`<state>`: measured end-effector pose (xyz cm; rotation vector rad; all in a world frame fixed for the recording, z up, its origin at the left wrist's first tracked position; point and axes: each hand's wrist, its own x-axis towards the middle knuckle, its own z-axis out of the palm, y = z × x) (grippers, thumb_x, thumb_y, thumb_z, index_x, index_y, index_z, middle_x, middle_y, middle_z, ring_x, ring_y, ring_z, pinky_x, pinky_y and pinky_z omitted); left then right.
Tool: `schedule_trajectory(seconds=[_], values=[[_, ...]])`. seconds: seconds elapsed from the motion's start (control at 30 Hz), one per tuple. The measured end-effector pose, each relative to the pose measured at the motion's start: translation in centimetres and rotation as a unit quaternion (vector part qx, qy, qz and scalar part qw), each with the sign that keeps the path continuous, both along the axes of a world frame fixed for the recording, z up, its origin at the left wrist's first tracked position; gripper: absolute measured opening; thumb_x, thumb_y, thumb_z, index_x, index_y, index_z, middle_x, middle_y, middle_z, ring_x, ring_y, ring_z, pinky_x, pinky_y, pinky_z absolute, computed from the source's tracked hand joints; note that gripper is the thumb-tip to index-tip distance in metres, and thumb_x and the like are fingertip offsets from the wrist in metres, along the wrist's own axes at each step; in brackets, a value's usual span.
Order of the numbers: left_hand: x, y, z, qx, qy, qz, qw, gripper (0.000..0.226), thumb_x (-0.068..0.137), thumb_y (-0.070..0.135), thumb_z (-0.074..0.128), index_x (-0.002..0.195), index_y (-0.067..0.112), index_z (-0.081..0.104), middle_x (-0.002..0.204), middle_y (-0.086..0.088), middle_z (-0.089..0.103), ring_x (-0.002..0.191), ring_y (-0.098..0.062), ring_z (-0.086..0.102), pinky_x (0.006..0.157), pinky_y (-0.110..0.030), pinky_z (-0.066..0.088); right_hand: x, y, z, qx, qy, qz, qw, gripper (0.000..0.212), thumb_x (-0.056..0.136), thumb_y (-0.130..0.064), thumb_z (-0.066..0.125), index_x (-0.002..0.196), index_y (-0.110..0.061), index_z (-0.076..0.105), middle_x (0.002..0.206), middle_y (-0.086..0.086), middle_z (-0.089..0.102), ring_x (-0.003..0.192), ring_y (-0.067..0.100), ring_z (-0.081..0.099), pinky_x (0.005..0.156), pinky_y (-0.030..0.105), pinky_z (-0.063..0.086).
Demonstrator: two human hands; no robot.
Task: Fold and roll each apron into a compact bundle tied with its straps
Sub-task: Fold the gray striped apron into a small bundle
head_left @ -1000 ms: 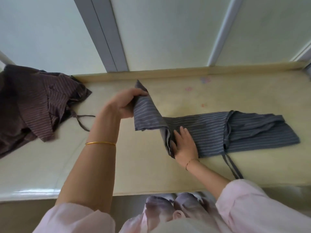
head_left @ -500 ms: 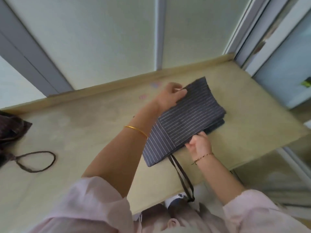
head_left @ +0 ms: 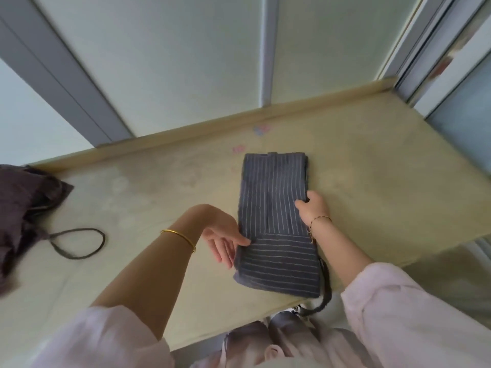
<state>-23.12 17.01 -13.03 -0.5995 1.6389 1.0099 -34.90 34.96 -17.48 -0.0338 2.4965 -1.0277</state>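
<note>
pinching the folded apron (head_left: 273, 197) at its right edge, right hand (head_left: 314, 208); left hand (head_left: 224, 239) spread, fingers touching its left edge.

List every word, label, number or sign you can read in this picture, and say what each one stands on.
No text can be read here.
Pink mark on the table: too blurred to tell whether it is writing.
Pink and blue mark near the table's far edge: too blurred to read.
Striped apron: stripes only, no label shows.
</note>
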Motion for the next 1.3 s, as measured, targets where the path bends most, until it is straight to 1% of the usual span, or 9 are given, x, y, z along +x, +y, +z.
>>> schedule_trajectory(seconds=[0.1, 0.27, 0.5, 0.6, 0.73, 0.83, 1.0, 1.17, 1.3], values=[[0.3, -0.4, -0.4, -0.034, 0.056, 0.091, 0.994, 0.048, 0.097, 0.041, 0.047, 0.114, -0.001, 0.061, 0.099, -0.011, 0.069, 0.087, -0.022, 0.068, 0.083, -0.034, 0.056, -1.1, -0.9, 0.2, 0.038, -0.007, 0.052, 0.998, 0.023, 0.084, -0.007, 0.049, 0.068, -0.013, 0.034, 0.065, 0.004, 0.035, 0.06, 0.018, 0.036, 0.057, 0.026, 0.03], [-2.4, -1.0, -1.7, -0.121, 0.236, 0.302, 0.916, 0.042, 0.095, 0.04, 0.053, 0.106, 0.0, 0.058, 0.094, -0.014, 0.065, 0.079, -0.023, 0.064, 0.081, -0.036, 0.056, -2.2, -1.3, 0.4, -0.043, -0.003, 0.016, 0.999, 0.032, 0.088, -0.016, 0.053, 0.066, -0.015, 0.03, 0.059, -0.001, 0.029, 0.052, 0.013, 0.028, 0.049, 0.025, 0.022], [-5.1, 0.4, -2.9, -0.179, 0.329, 0.378, 0.847, 0.024, 0.098, 0.027, 0.047, 0.108, 0.006, 0.051, 0.102, -0.01, 0.058, 0.087, -0.02, 0.054, 0.075, -0.033, 0.045, -3.2, -1.4, 0.0, -0.099, 0.008, 0.02, 0.995, 0.008, 0.095, -0.019, 0.05, 0.098, -0.014, 0.045, 0.083, -0.002, 0.047, 0.075, 0.014, 0.046, 0.063, 0.025, 0.038], [-5.7, 0.7, -3.4, -0.205, 0.349, 0.385, 0.83, 0.021, 0.101, 0.024, 0.041, 0.113, 0.009, 0.045, 0.107, -0.009, 0.056, 0.091, -0.021, 0.054, 0.077, -0.035, 0.046, -3.3, -1.5, -0.6, -0.083, 0.046, 0.025, 0.995, 0.009, 0.097, -0.02, 0.045, 0.097, -0.013, 0.04, 0.075, -0.002, 0.042, 0.065, 0.014, 0.041, 0.055, 0.027, 0.035], [-6.6, 1.2, -3.8, -0.283, 0.321, 0.33, 0.841, 0.017, 0.098, 0.02, 0.044, 0.111, 0.01, 0.04, 0.109, -0.009, 0.052, 0.09, -0.024, 0.053, 0.078, -0.038, 0.047, -3.7, -2.0, -0.6, 0.064, 0.053, 0.05, 0.995, 0.015, 0.097, -0.021, 0.046, 0.105, -0.01, 0.042, 0.08, 0.002, 0.046, 0.062, 0.015, 0.045, 0.054, 0.028, 0.039], [-8.0, 0.9, -4.1, -0.454, 0.443, 0.141, 0.761, 0.022, 0.091, 0.01, 0.049, 0.113, 0.008, 0.047, 0.115, -0.009, 0.049, 0.103, -0.028, 0.047, 0.087, -0.035, 0.04, -3.9, -2.8, 0.3, 0.196, 0.219, 0.087, 0.952, 0.028, 0.091, -0.017, 0.057, 0.116, -0.008, 0.046, 0.106, 0.007, 0.053, 0.089, 0.022, 0.053, 0.07, 0.031, 0.046], [-10.0, 0.7, -5.5, -0.376, 0.524, -0.133, 0.753, 0.045, 0.098, 0.014, 0.038, 0.142, 0.01, 0.037, 0.146, -0.008, 0.035, 0.129, -0.027, 0.036, 0.105, -0.035, 0.032, -5.6, -6.8, -0.8, 0.135, 0.241, 0.205, 0.939, 0.039, 0.095, -0.015, 0.048, 0.133, -0.01, 0.042, 0.135, 0.008, 0.04, 0.11, 0.025, 0.051, 0.086, 0.036, 0.048], [-9.5, 0.2, -7.0, -0.41, 0.475, -0.198, 0.753, 0.062, 0.092, 0.027, 0.007, 0.151, 0.013, 0.021, 0.158, -0.002, 0.017, 0.123, -0.028, 0.039, 0.099, -0.038, 0.036, -5.2, -6.6, -4.4, 0.175, 0.3, 0.215, 0.913, 0.047, 0.093, -0.018, 0.055, 0.138, -0.01, 0.045, 0.144, 0.008, 0.042, 0.101, 0.031, 0.054, 0.087, 0.04, 0.05], [-10.0, -1.0, -7.0, -0.46, 0.424, -0.147, 0.766, 0.066, 0.096, 0.045, 0.022, 0.153, 0.016, 0.006, 0.16, -0.003, 0.006, 0.126, -0.027, 0.034, 0.096, -0.038, 0.034, -5.1, -6.6, -5.5, 0.172, 0.325, 0.2, 0.908, 0.051, 0.083, -0.014, 0.066, 0.132, -0.01, 0.053, 0.14, 0.009, 0.049, 0.087, 0.029, 0.056, 0.077, 0.037, 0.053]])
